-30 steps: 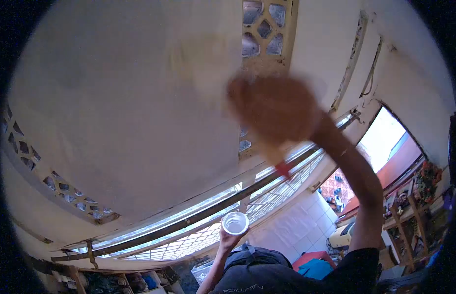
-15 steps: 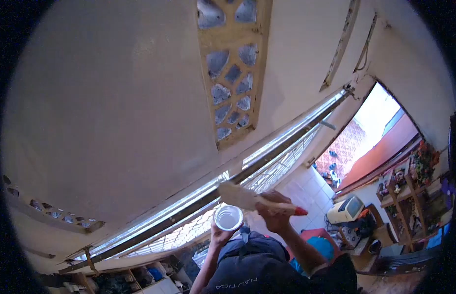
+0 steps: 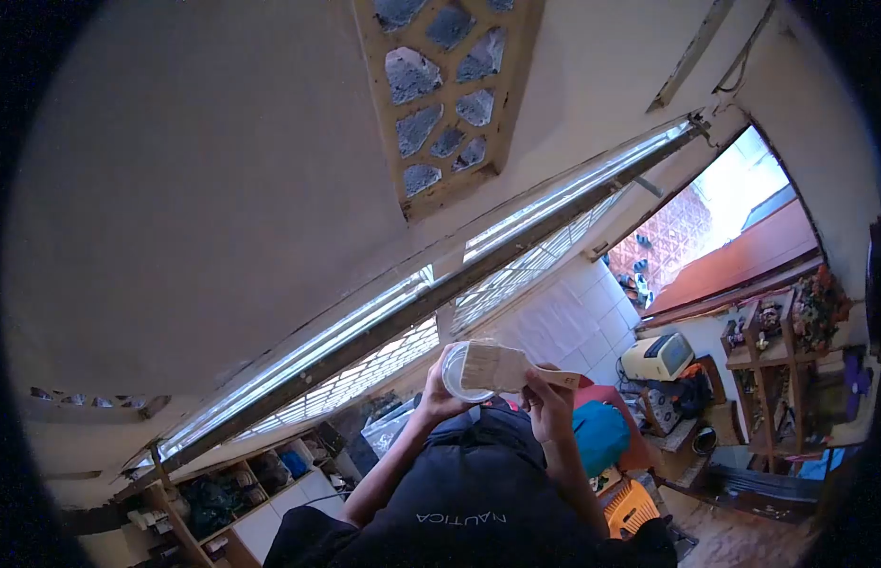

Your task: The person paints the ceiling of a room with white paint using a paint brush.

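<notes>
A small round tub [image 3: 450,377] with a white rim and white inside rests in my left hand [image 3: 435,401], whose fingers wrap round its side. My right hand [image 3: 551,405] grips the handle of a wide, flat paintbrush [image 3: 498,367]. The pale brush head lies across the right part of the tub's mouth, hiding some of what is inside. Both hands are close together in front of my chest.
A pale wall [image 3: 223,189] with a yellowish vent block [image 3: 440,114] rises ahead. Below it a dark rail [image 3: 384,327] runs above barred windows. Shelves [image 3: 237,502] stand lower left, a wooden rack [image 3: 772,379] at right, beside an open doorway [image 3: 724,218].
The brush has come down and over the tub's mouth; before, it was raised beside it. My hands have moved closer together, and the view has shifted downward.
</notes>
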Demonstrator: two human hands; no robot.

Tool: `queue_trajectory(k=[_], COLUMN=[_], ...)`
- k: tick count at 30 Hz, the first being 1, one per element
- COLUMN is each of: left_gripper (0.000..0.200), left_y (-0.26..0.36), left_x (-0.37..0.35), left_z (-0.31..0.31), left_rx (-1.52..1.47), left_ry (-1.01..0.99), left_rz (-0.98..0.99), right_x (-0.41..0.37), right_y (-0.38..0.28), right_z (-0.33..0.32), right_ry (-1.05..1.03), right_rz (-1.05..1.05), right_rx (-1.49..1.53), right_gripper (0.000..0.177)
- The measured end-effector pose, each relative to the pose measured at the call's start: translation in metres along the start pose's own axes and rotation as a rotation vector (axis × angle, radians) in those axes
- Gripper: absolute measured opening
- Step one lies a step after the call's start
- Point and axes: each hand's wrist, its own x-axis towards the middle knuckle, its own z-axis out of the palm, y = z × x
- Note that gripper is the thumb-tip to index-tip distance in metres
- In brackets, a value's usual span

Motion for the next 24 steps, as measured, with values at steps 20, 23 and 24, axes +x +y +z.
queue_trajectory(k=[20,23,24], left_gripper=[0.073,0.074,0.075], left_y=[-0.024,-0.041,-0.042], left_x=[-0.021,-0.031,-0.032], left_z=[-0.011,-0.012,-0.013], left_rx=[0.047,-0.134,-0.074], left_ry=[0.079,0.119,0.114], left_rz=[0.047,-0.074,-0.077], right_x=[0.003,0.005,0.005], right_y=[0.003,-0.003,-0.007], right_z=[0.020,0.011,0.005], right_ry=[-0.179,-0.354,-0.495], right_rz=[0.133,0.054,-0.024], right_rx=[-0.256,-0.512,-0.768], right_gripper=[0.024,0.021,0.020])
